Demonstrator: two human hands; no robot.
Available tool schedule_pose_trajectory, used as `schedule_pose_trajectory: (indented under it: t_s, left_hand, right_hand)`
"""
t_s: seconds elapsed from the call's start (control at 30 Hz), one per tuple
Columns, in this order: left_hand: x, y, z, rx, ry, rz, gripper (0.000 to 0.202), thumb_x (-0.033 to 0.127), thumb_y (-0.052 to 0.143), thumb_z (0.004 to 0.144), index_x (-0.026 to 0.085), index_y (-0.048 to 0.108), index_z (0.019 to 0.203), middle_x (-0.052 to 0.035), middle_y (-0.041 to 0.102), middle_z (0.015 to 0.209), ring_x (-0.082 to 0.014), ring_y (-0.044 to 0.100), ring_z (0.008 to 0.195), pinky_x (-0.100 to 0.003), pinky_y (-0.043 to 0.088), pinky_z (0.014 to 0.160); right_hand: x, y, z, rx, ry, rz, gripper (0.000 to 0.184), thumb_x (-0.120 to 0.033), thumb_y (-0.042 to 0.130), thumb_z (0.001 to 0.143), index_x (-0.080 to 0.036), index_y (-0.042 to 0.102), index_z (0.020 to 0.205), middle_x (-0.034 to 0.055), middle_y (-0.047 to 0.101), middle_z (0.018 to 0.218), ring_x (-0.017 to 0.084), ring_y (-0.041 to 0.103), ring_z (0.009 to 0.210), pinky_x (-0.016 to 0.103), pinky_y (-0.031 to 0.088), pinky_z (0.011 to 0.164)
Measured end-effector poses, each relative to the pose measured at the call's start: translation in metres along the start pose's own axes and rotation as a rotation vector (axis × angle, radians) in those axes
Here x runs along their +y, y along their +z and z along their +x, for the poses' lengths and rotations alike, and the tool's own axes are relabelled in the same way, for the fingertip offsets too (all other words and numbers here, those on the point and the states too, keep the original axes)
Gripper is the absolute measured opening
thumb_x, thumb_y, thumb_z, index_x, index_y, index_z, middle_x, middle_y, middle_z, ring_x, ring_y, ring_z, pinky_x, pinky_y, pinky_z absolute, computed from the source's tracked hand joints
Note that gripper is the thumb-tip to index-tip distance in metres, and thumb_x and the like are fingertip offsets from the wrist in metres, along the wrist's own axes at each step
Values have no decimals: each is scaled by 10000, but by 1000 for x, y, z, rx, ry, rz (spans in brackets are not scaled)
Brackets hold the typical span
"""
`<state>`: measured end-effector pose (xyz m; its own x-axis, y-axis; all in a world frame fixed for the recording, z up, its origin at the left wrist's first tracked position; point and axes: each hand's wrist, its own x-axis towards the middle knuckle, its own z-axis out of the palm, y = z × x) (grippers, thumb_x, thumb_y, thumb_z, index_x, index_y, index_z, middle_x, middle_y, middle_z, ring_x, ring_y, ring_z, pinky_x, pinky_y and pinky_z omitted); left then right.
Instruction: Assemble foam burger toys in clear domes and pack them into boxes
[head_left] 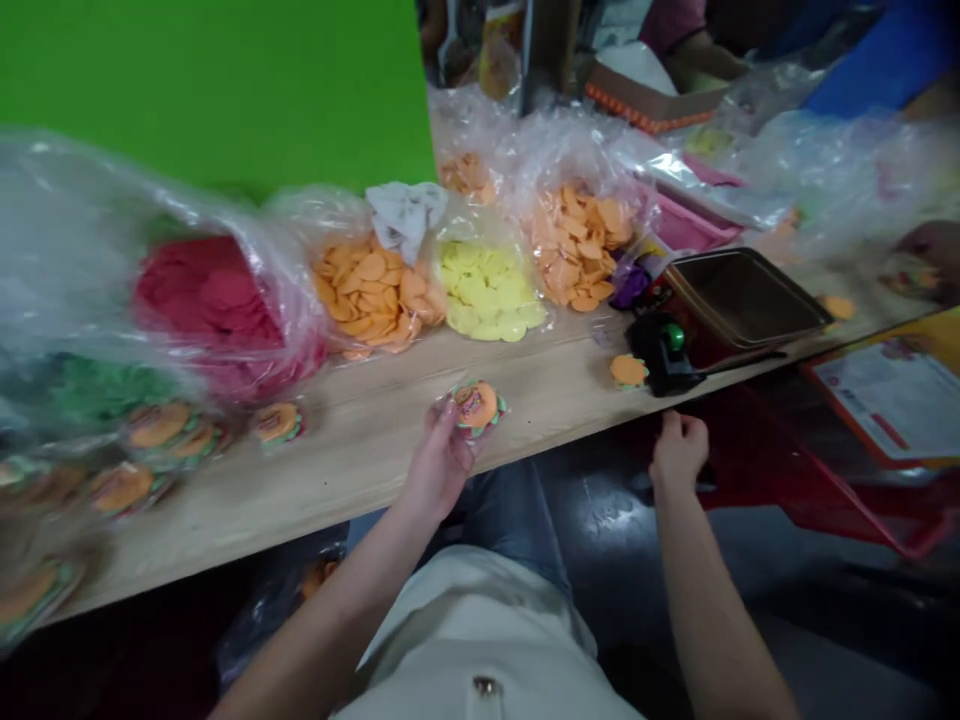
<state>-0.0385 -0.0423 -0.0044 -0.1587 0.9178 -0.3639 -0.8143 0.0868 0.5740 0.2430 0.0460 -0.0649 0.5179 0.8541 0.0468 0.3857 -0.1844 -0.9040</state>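
Note:
My left hand [442, 462] pinches a small round stack [478, 405] of orange, green and pink foam discs just above the wooden table [360, 460]. My right hand [679, 450] hangs below the table's front edge with its fingers curled in; what they hold, if anything, is hidden. Just above it on the table sits a black tool [664, 352] with a green knob, and beside that another orange disc stack [628, 371].
Clear plastic bags of foam discs line the table: red [217, 300], orange [375, 290], yellow [487, 290], orange [581, 245]. Finished stacks [161, 425] lie at left. A dark tray [739, 300] stands at right. Another person's arm [697, 45] shows far back.

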Motion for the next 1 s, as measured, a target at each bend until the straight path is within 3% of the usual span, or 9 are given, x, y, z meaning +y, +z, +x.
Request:
schedule_pose_trajectory:
  t_s: [0.07,0.13,0.2,0.3,0.4,0.6,0.87,0.93,1.0]
  left_hand:
    - [3,0,-7,-16,19,-13,227,319,594,794,229,538,994,-26,548,1219,-198,518,1124,-379,441,922]
    - [5,-2,-13,-29,41,-12,230,312,591,796,223,527,998,-33,550,1209,-195,527,1106,-377,442,913]
    - [7,-5,-18,-24,64,5,257,314,594,794,222,512,1019,-40,552,1203,-188,543,1075,-361,448,893]
    - [12,-13,-24,13,92,32,306,318,607,781,224,495,1050,-43,570,1159,-174,570,1006,-340,459,852]
    - [20,-22,-29,37,130,32,303,299,610,779,215,493,1045,-42,584,1115,-159,577,970,-322,453,844]
    - [27,-28,-34,40,140,23,316,291,631,759,208,495,1033,-48,584,1114,-171,568,997,-330,437,867]
    - [28,-26,-36,35,179,53,251,274,621,769,210,512,986,-30,605,1056,-156,579,959,-313,429,875]
    - [31,-29,-33,56,225,42,232,272,616,773,211,505,968,-19,601,1034,-144,579,938,-313,428,880]
    - [34,-32,-31,74,281,44,233,266,620,769,221,497,962,-2,590,1015,-130,574,924,-311,425,885]
  right_hand:
    - [-27,6,-44,-132,-75,123,286,-449,511,767,-179,532,857,6,550,717,139,528,627,294,458,592]
    - [-57,18,-90,-459,-142,201,252,-406,586,750,-186,602,874,14,593,714,138,552,613,297,476,610]
    - [-82,32,-130,-674,-178,246,202,-366,590,769,-211,631,892,25,631,773,152,587,658,308,490,655]
    - [-99,51,-165,-813,-191,320,361,-325,579,791,-264,533,1144,-4,636,748,159,599,683,316,490,687]
    - [-100,61,-173,-890,-213,341,552,-293,569,804,-269,348,1309,-32,621,696,149,585,670,318,476,706]
    - [-103,62,-173,-928,-236,275,535,-304,561,810,-259,354,1301,-31,612,694,147,572,670,319,470,711]
    - [-98,69,-174,-891,-118,256,622,-350,586,782,-230,297,1319,-1,607,751,165,576,691,324,484,664]
    - [-95,63,-173,-762,-199,148,541,-358,617,752,-218,422,1237,45,614,871,189,574,773,345,479,693]
    - [-96,55,-175,-582,-344,16,291,-348,607,761,-217,584,1020,65,613,903,203,559,808,359,462,734]
